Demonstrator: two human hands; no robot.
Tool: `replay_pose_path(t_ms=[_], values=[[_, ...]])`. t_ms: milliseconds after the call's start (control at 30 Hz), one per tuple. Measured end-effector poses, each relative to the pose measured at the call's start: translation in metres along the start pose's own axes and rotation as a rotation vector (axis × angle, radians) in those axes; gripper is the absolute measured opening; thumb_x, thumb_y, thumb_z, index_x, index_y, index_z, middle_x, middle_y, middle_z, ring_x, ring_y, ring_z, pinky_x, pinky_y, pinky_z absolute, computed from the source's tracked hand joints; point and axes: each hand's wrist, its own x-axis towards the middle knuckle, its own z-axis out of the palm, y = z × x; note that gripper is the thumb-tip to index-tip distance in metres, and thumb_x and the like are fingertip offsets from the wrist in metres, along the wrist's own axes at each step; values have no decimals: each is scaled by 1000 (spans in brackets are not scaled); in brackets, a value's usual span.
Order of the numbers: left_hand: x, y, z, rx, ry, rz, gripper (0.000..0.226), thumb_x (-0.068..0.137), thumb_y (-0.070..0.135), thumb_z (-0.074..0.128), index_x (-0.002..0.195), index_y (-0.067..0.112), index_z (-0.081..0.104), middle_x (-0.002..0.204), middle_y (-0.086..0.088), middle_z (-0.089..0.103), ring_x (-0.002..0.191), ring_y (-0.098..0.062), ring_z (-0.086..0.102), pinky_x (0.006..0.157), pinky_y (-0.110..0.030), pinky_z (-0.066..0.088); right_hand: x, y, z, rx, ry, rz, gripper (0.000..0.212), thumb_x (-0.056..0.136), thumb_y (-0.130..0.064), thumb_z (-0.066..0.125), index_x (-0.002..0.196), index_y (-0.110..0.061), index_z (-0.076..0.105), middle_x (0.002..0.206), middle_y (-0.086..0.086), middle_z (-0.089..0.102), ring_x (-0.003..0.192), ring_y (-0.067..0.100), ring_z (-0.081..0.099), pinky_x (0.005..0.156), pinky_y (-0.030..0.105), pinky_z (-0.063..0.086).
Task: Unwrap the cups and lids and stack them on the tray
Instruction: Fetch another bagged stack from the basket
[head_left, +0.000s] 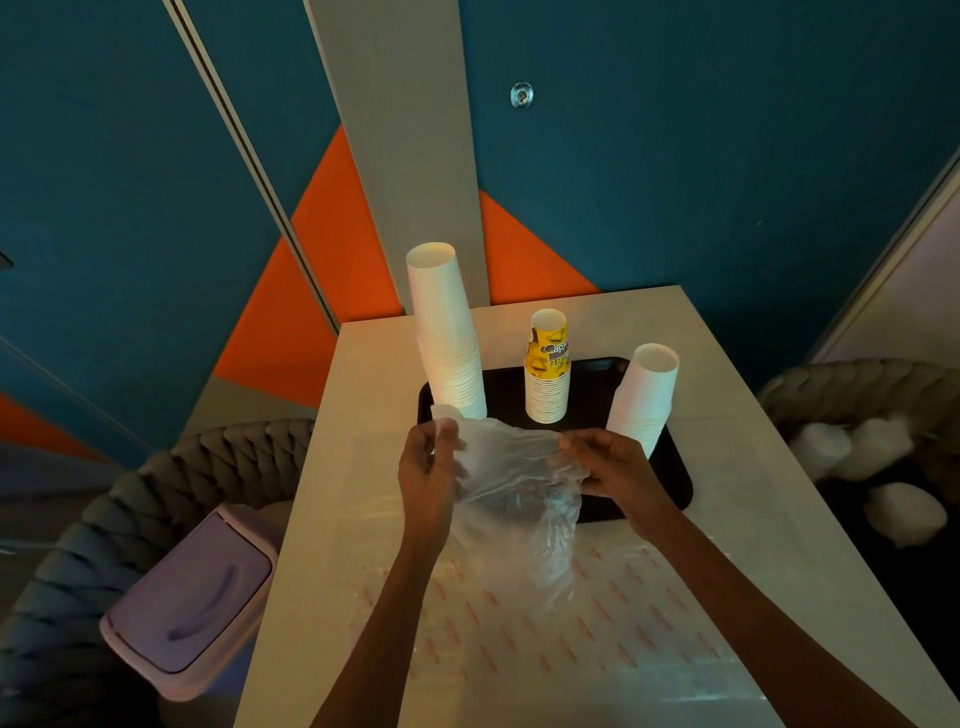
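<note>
Three cup stacks (548, 374) are being kept upside down on the black tray (597, 387) to stay steady. An empty clear wrapper (519, 483) is being pinched by the left hand (428, 467) and right hand (610, 462), probably for binning.

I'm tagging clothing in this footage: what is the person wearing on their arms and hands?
Nothing visible. Both forearms are bare to the frame's edge, no sleeves. The left hand and right hand wear no gloves; no watch, bracelet or ring shows.
</note>
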Motion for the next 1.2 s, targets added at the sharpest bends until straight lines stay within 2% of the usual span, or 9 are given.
replay_pose_path(t_ms=[133, 233, 333, 467, 567, 700, 867, 1033, 1200], values=[[6, 4, 0, 1, 41, 24, 22, 96, 20, 52, 84, 4, 59, 66, -5, 60, 46, -2, 53, 45, -15, 44, 0, 1, 1, 3, 6, 3, 10, 93, -15, 56, 91, -17, 65, 77, -6, 70, 68, 4, 69, 55, 17, 54], [6, 6, 1, -40, 124, 45, 17, 98, 18, 49, 83, 14, 58, 63, -4, 57, 43, -2, 48, 41, -15, 40, -1, 1, 0, 64, -30, 31, 11, 88, -22, 61, 98, -21, 65, 85, -3, 71, 76, 10, 71, 62, 21, 56], [5, 5, 2, -91, 215, 27, 15, 98, 19, 49, 84, 19, 56, 62, -2, 56, 44, -1, 48, 41, -13, 38, -1, 4, 1, 55, -97, 68, 22, 82, -14, 68, 103, -17, 64, 90, -2, 73, 82, 12, 71, 66, 20, 56], [6, 3, -2, -134, 267, 36, 12, 97, 16, 49, 88, 18, 56, 53, 5, 56, 43, -2, 47, 41, -15, 37, 0, 9, 2, 70, -1, 60, 6, 88, -12, 62, 91, -14, 66, 81, 0, 72, 72, 10, 71, 63, 19, 56], [7, -1, -5, -127, 281, 32, 7, 97, 18, 50, 92, 17, 54, 58, -1, 55, 41, -3, 46, 39, -17, 37, 3, 11, 0, 72, 46, 43, 9, 90, -15, 58, 94, -11, 66, 84, 5, 71, 75, 15, 70, 68, 23, 57], [6, -6, -9, -95, 306, 22, 10, 98, 19, 49, 90, 26, 52, 61, -3, 55, 44, -3, 47, 48, -25, 38, 4, 11, 1, 69, 74, 29, 10, 93, -17, 55, 90, -13, 63, 81, 6, 69, 76, 20, 68, 78, 36, 57], [2, -6, -7, -28, 253, 104, 14, 98, 18, 48, 90, 29, 51, 60, -3, 54, 47, -3, 48, 54, -26, 42, 4, 4, 9, 93, 64, 209, 33, 96, -42, 45, 89, -19, 67, 76, -1, 72, 71, 15, 69, 63, 28, 54], [3, -10, -11, -19, 247, 135, 12, 96, 18, 50, 91, 28, 52, 61, -9, 54, 52, -20, 49, 56, -27, 42, 7, 0, 8, 0, 75, 124, 14, 91, -21, 59, 87, -9, 65, 82, 4, 66, 72, 11, 65, 53, 18, 54], [3, -15, -14, 3, 275, 145, 15, 97, 14, 51, 91, 29, 52, 59, -7, 54, 51, -13, 50, 54, -27, 44, 7, 1, 3, 31, 124, 42, 11, 91, -15, 58, 85, -10, 65, 74, -3, 69, 63, 5, 69, 61, 21, 57]])
